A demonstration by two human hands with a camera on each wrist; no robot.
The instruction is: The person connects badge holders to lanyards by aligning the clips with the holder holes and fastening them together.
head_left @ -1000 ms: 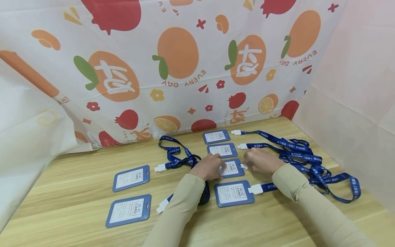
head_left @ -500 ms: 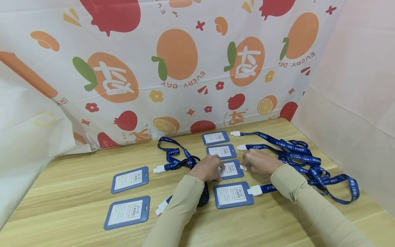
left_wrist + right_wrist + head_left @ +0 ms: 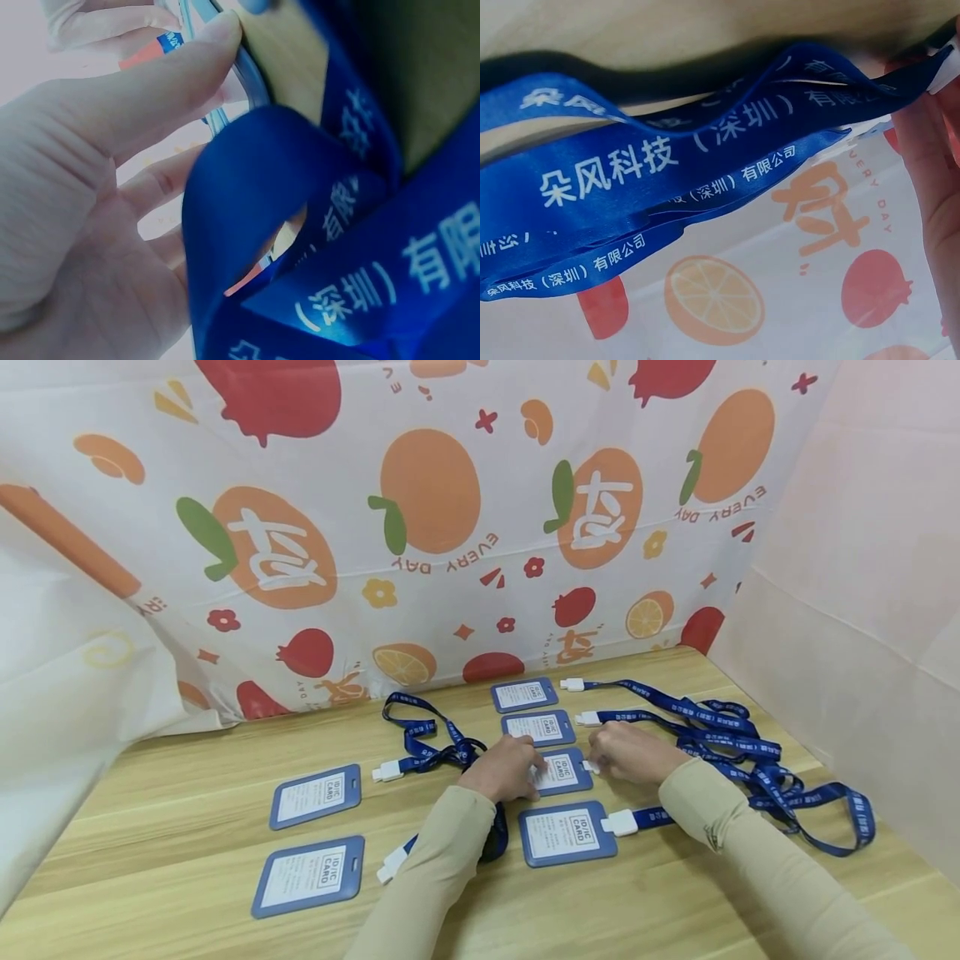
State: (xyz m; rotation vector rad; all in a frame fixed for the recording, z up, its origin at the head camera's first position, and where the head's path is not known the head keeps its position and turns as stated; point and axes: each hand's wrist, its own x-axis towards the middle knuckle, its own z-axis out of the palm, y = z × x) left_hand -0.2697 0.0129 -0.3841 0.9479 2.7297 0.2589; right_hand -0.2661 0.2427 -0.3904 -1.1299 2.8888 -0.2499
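Note:
My left hand (image 3: 506, 768) grips the left end of a blue-framed ID badge holder (image 3: 566, 770), third from the back in the right-hand column. In the left wrist view its thumb (image 3: 214, 45) lies along the holder's edge, behind a loop of blue lanyard (image 3: 232, 202). Facing it, my right hand (image 3: 630, 752) pinches the white clip (image 3: 591, 767) of a lanyard right at the holder's slotted end. Most of that clip is hidden by the fingers. The right wrist view shows printed blue lanyard straps (image 3: 667, 157) leading to the clip in the fingers (image 3: 922, 157).
Nearer the front, a badge holder (image 3: 566, 835) has a white clip (image 3: 619, 822) in its slot. Two holders (image 3: 525, 694) (image 3: 537, 727) lie behind, with clips beside them. Two more (image 3: 315, 797) (image 3: 309, 877) lie left. Tangled lanyards (image 3: 765, 768) cover the right side; a fruit-print cloth (image 3: 442, 593) hangs behind.
The head view has shifted very slightly. Both hands keep their places on the same badge holder and clip.

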